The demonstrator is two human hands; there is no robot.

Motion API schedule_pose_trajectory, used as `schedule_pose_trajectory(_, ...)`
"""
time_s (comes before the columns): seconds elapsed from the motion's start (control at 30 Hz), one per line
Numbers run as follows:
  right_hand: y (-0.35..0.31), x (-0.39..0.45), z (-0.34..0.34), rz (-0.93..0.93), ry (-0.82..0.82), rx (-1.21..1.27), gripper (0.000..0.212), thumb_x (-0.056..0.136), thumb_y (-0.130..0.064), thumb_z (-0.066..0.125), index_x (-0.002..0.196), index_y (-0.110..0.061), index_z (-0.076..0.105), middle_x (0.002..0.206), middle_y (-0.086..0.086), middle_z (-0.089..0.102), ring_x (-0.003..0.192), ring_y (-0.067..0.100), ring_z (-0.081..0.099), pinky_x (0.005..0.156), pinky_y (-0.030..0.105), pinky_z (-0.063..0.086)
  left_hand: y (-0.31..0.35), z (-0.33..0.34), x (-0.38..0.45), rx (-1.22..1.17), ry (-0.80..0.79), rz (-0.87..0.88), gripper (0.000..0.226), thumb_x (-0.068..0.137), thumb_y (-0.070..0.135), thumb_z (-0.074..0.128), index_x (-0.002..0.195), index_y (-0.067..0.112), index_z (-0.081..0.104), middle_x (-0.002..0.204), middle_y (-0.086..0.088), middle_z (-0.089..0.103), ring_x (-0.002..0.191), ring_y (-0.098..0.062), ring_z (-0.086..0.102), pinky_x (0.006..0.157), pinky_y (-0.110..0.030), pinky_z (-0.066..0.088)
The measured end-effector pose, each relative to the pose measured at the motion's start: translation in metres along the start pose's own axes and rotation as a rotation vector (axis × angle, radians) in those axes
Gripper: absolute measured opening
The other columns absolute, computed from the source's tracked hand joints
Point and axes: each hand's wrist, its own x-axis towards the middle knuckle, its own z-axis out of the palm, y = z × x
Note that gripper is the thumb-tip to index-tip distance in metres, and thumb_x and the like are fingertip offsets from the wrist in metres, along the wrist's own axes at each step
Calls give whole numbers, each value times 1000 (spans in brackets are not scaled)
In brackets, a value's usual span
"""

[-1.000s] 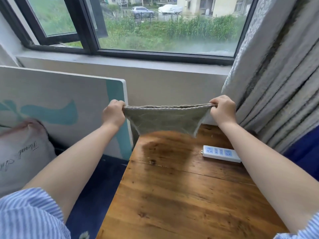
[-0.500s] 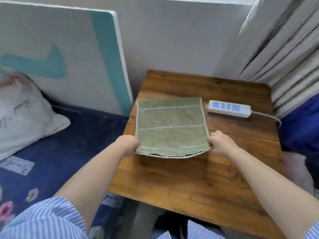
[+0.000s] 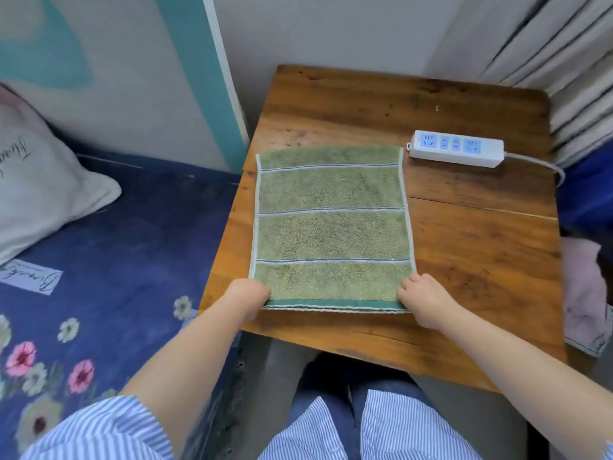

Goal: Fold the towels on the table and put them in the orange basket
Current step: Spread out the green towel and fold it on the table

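Both hands — left hand (image 3: 251,298), right hand (image 3: 423,302) — pinching near corners of flat towel (image 3: 331,227).

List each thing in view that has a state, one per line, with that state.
green towel: spread flat on the wooden table, near corners held
left hand: grip on near left corner
right hand: grip on near right corner
power strip: flat, sockets empty
pink cloth: crumpled, beside table
pillow: on bed

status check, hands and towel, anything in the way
Left hand and right hand pinching near corners of green towel. Towel flat on table, unfolded. Power strip beside far corner, apart.
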Motion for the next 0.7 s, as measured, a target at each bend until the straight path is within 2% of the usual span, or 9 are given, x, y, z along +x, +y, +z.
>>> schedule_pose_trajectory(0.13,-4,2,5,-103,-138,5,35,84,-13,50,119,-9,48,122,10,50,115,27,43,89,33,37,11,10,6,7,-116,42,34,88,2,47,122,8,49,124,-10,53,112,-28,55,83,-33,48)
schedule_pose_trajectory(0.23,7,10,-11,-164,-228,106,30,89,-33,47,108,-11,55,108,9,58,100,26,53,80,33,41,10,-1,12,30,-188,59,34,90,3,42,123,6,48,126,-10,52,112,-29,55,84,-33,47)
schedule_pose_trajectory(0.3,18,20,-26,-175,-169,198,29,93,-35,40,95,-10,55,91,8,57,83,23,53,71,30,43,8,-18,18,-10,-157,35,34,90,1,38,123,5,47,125,-10,53,112,-28,55,82,-33,46)
schedule_pose_trajectory(0.37,32,36,-44,-178,11,233,30,95,-29,36,93,-7,56,89,7,57,80,21,50,74,33,48,5,-45,26,-91,-76,-7,37,89,-1,37,125,7,45,123,-9,54,110,-27,55,80,-32,46)
schedule_pose_trajectory(0.47,45,68,-69,-134,234,278,30,94,-23,37,103,-3,57,105,11,58,97,24,50,86,38,45,3,-88,38,-208,98,-70,31,88,1,38,118,6,47,115,-10,56,105,-27,55,72,-32,44)
schedule_pose_trajectory(0.57,55,107,-90,-69,358,363,32,93,-18,36,116,-2,52,125,14,50,119,27,41,99,38,36,0,-125,59,-377,289,-156,27,89,4,37,113,5,49,115,-12,53,106,-28,51,78,-36,44)
schedule_pose_trajectory(0.63,56,127,-100,-42,399,460,38,94,-16,35,129,-3,43,144,14,35,136,27,26,112,39,20,-1,-143,74,-501,388,-213,32,90,4,36,119,6,48,121,-13,50,112,-29,47,84,-39,43)
schedule_pose_trajectory(0.7,57,145,-106,-9,425,540,45,95,-14,32,139,-7,30,154,10,17,143,25,8,116,39,5,0,-155,91,-604,473,-264,37,91,5,36,127,7,44,129,-11,47,119,-29,44,91,-41,42)
